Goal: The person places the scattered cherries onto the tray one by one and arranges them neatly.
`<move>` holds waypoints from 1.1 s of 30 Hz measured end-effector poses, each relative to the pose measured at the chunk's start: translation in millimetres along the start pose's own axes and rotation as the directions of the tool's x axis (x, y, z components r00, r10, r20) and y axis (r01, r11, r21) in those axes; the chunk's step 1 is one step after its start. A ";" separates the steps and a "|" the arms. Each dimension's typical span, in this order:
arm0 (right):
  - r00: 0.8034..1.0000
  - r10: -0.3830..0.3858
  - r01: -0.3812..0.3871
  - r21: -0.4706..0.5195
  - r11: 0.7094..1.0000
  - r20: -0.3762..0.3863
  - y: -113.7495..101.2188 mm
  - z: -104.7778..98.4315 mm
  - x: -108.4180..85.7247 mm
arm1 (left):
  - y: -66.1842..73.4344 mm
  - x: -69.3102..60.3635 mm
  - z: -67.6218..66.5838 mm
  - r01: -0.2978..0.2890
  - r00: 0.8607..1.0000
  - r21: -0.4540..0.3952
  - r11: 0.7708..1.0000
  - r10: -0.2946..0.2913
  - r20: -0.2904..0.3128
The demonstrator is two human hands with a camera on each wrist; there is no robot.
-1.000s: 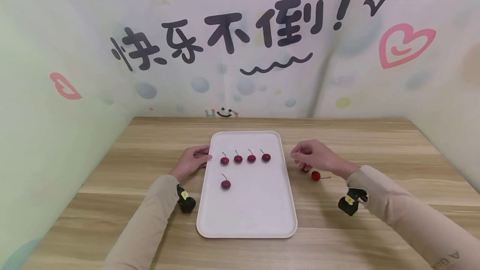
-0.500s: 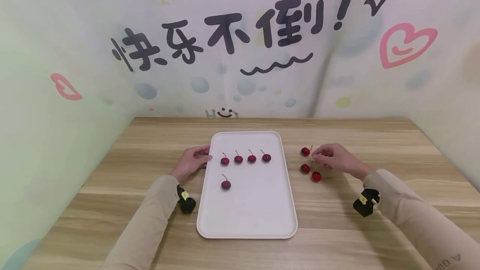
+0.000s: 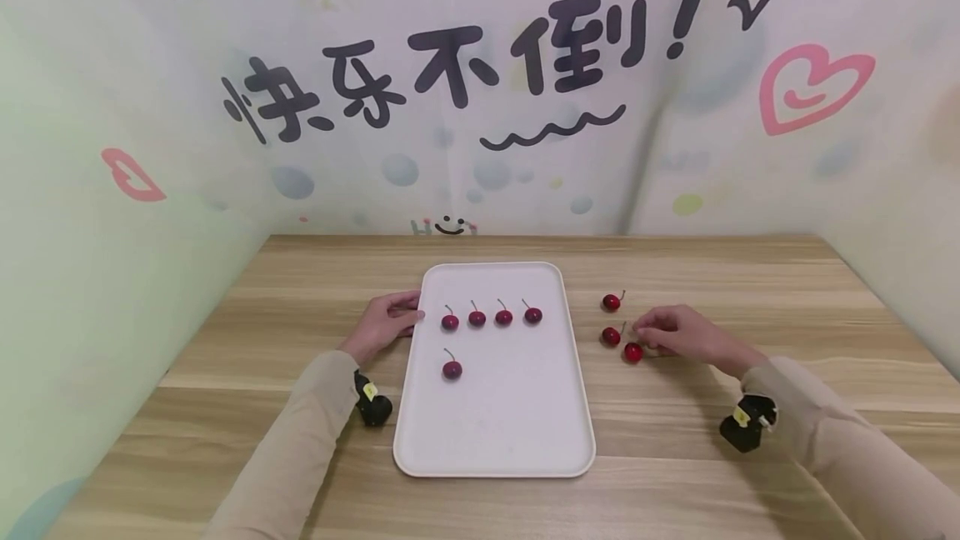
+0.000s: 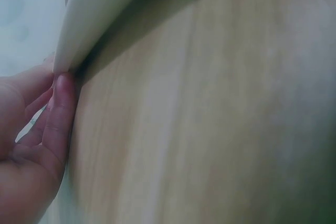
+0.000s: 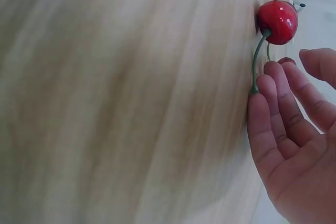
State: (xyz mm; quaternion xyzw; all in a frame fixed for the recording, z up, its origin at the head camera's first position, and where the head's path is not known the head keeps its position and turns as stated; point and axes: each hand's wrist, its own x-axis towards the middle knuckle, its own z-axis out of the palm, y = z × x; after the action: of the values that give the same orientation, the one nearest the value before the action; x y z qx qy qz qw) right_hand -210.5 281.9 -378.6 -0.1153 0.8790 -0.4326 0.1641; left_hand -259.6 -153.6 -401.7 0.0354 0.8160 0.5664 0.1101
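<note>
On the white tray point(image 3: 517, 423) several dark red cherries, such as the single cherry point(image 3: 452, 370), stand with stems up. My left hand point(image 3: 382, 323) holds the tray's left rim, thumb over the edge and fingers point(image 4: 59, 111) against its outer side. Right of the tray lie three brighter cherries on the table: a far one point(image 3: 611, 302), a middle one point(image 3: 611, 337) and a near one point(image 3: 633, 352). My right hand point(image 3: 686, 334) is just beside the near cherry, fingers loosely bent, thumb apart from them, nothing held. In the right wrist view that cherry's stem point(image 5: 257, 61) ends at a fingertip.
The tray lies on a wood-grain table point(image 3: 750, 290). A printed cloth point(image 3: 450, 173) with lettering hangs behind it. Black wrist cameras, one on the left point(image 3: 372, 401) and one on the right point(image 3: 742, 423), sit at the sleeves.
My right hand has moved right from beside the tray, then slightly nearer, uncovering the loose cherries. The near cherry's stem no longer points right in the head view. The left hand stays on the rim.
</note>
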 end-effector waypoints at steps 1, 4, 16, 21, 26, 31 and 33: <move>1.000 -0.007 0.007 -0.009 1.000 0.003 1.3 -0.2 -0.5 | 0.0 -0.3 0.1 -0.003 1.000 0.000 1.000 0.003 0.002; 1.000 -0.027 0.027 -0.030 0.999 0.012 4.8 -0.8 -1.7 | 0.1 -0.8 0.2 -0.007 1.000 -0.009 1.000 0.007 0.003; 0.989 -0.099 0.108 -0.077 0.991 0.110 5.2 0.5 -4.0 | -2.6 -0.6 -0.7 -0.010 1.000 0.005 1.000 0.010 -0.003; 0.988 -0.104 0.113 -0.078 0.991 0.110 4.7 4.4 -3.3 | -2.1 -0.1 0.0 -0.005 1.000 0.004 1.000 0.005 -0.004; 0.987 -0.125 0.134 -0.088 0.987 0.105 5.2 7.2 -1.8 | -1.2 -0.2 -0.3 -0.009 1.000 -0.009 1.000 0.009 -0.003; 0.985 -0.138 0.148 -0.103 0.984 0.100 5.4 8.7 -1.3 | -1.6 0.0 -0.6 -0.015 1.000 -0.020 1.000 0.015 -0.004; 0.983 -0.152 0.162 -0.104 0.981 0.102 5.6 8.9 -1.0 | -2.2 0.5 -0.5 -0.020 1.000 -0.025 0.999 0.020 -0.003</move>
State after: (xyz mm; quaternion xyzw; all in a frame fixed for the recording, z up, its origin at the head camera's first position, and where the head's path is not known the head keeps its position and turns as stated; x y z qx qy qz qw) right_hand -206.5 279.1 -387.9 -0.2135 0.8813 -0.3885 0.1635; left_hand -260.0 -154.8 -403.6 0.0413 0.8087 0.5776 0.1037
